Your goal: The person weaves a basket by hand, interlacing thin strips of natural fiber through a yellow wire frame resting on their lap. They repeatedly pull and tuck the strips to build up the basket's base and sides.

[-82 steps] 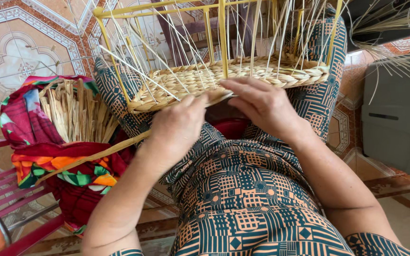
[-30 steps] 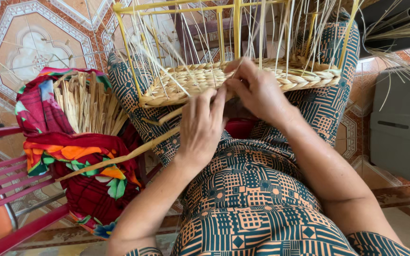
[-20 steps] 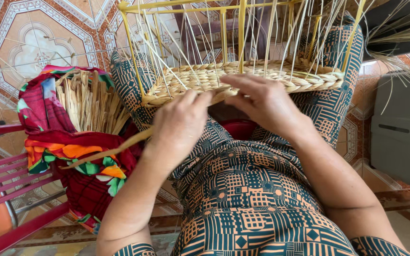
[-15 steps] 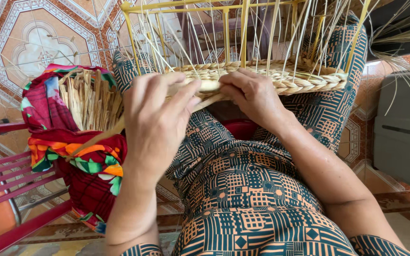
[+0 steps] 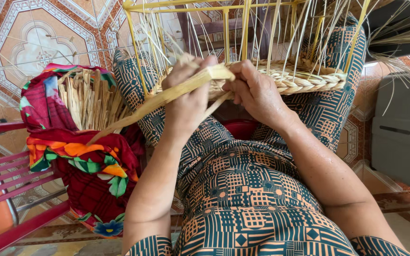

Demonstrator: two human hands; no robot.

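The left hand point(image 5: 186, 102) has risen since half a second ago, fingers closed around a flat straw strand point(image 5: 167, 97) now drawn taut and trailing left toward the straw bundle point(image 5: 88, 97). Just right, the right hand point(image 5: 257, 92) pinches the weave. Beyond the fingers sits the half-woven basket point(image 5: 304, 78) in its yellow frame point(image 5: 224, 28).

Both our forearms reach forward over our lap, bare from the elbow down, and converge until the hands nearly meet. Our left hand point(image 5: 189, 97) is raised, back toward us, wrist straight, fingers curled shut in a pinch with the thumb on top. Our right hand point(image 5: 257, 95) sits just beside it, a little lower, knuckles up, fingers bent inward and closed, the wrist angled slightly toward the left.
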